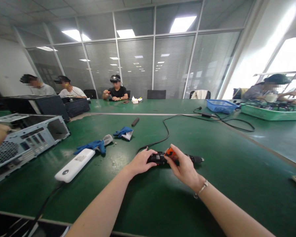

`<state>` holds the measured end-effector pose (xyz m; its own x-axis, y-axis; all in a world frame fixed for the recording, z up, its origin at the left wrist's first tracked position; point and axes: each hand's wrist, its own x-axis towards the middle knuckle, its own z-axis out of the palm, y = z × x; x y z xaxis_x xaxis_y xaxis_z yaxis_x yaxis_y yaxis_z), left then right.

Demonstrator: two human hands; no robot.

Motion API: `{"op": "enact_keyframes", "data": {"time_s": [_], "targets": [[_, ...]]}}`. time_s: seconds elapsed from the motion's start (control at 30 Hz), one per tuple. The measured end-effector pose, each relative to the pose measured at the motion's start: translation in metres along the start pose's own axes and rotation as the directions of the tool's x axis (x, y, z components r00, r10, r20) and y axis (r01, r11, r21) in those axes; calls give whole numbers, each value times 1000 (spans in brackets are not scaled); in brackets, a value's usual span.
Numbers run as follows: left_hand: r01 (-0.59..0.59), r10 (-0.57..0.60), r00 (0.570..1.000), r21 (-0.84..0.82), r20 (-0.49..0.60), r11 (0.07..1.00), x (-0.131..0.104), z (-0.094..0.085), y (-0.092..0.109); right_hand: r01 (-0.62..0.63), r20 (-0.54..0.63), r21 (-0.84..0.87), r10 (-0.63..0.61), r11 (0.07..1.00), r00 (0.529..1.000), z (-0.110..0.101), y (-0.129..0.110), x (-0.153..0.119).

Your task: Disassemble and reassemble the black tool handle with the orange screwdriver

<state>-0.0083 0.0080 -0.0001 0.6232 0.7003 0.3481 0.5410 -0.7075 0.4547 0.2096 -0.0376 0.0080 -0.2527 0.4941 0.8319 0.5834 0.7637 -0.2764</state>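
Note:
A black corded power tool [195,159] lies on its side on the green table [143,194], its metal tip pointing right and its cable leaving at the left end. My left hand [141,162] is wrapped round the tool's left end. At the tool's middle, my right hand [181,164] pinches a small orange-and-black piece [170,152] between thumb and fingers. Whether that piece is a separate screwdriver or part of the tool cannot be made out. A bracelet [201,189] circles my right wrist.
Left of my hands lie a white power strip [75,165], blue gloves [123,132] and a dark bar [135,121]. An open metal case [29,141] stands far left. A black cable [166,126] runs toward the blue basket [221,106] and green basket [273,113]. Several people sit around.

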Motion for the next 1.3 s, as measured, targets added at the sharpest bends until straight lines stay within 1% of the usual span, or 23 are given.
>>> {"op": "enact_keyframes", "data": {"time_s": [0.1,0.2,0.27,0.37,0.57,0.63,0.73,0.87,0.97,1.03,1.13,1.2,1.3], "targets": [[22,-22,1000,-5,18,1000,-1,-1,1,62,-2,-7,-62,998,998,-3,-3,2],[22,-22,1000,-15,22,1000,-2,-1,3,129,-45,5,-128,992,991,-3,-4,3],[21,-21,1000,-17,18,1000,-2,-1,3,136,-56,4,-136,991,989,-3,-3,2],[35,-35,999,-16,10,999,-3,-1,4,134,-18,-15,-134,991,991,-4,-3,3],[33,-34,999,-43,-18,999,-3,-1,7,212,69,18,-213,977,975,-8,-15,15],[37,-39,999,-53,-28,998,-3,-2,9,188,74,48,-191,981,979,-9,-19,17],[55,-58,997,-68,-44,996,-3,-3,11,143,35,64,-145,988,989,-8,-22,17],[76,-80,996,-81,-45,994,-2,-3,11,179,35,41,-181,983,983,-6,-22,13],[75,-77,996,-78,-34,994,-1,-3,11,185,71,72,-190,980,979,-5,-24,12],[70,-72,997,-78,-27,994,-1,-3,10,188,54,90,-194,978,980,-5,-26,12],[71,-73,997,-73,-28,995,-1,-3,10,186,-31,34,-185,982,982,-3,-24,10],[73,-75,997,-69,-30,995,-1,-3,10,168,-64,-18,-168,986,984,-3,-21,9],[44,-46,999,-77,-25,996,-1,-3,10,152,-38,-12,-152,988,988,-4,-22,10]]}}
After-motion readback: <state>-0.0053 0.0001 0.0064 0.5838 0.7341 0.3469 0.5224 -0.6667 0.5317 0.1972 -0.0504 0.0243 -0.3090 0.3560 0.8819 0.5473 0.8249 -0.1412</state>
